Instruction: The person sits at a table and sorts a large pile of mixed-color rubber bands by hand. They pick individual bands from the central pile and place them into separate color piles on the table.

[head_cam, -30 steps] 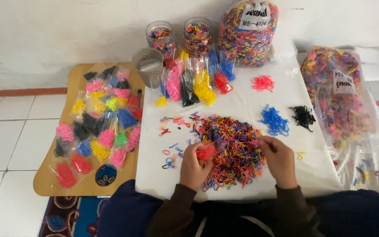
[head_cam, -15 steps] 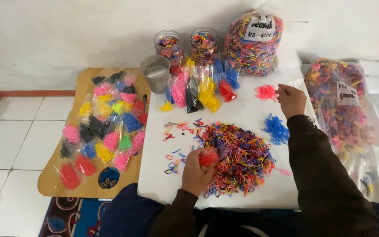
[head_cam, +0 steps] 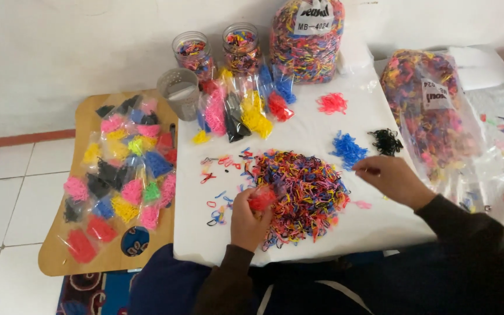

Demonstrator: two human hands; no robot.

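Back from the pink bands (head_cam: pixel 332 103), the right hand (head_cam: pixel 393 179) hovered beside the blue pile (head_cam: pixel 348 149), fingertips pinched together, on what I could not tell. Left hand (head_cam: pixel 249 216) clutched a red bunch (head_cam: pixel 262 198) at the mixed heap's (head_cam: pixel 304 189) edge.

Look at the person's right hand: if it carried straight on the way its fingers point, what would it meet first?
The right hand points left, so it would probably meet the mixed heap of rubber bands first; the blue pile lies just beyond its line.
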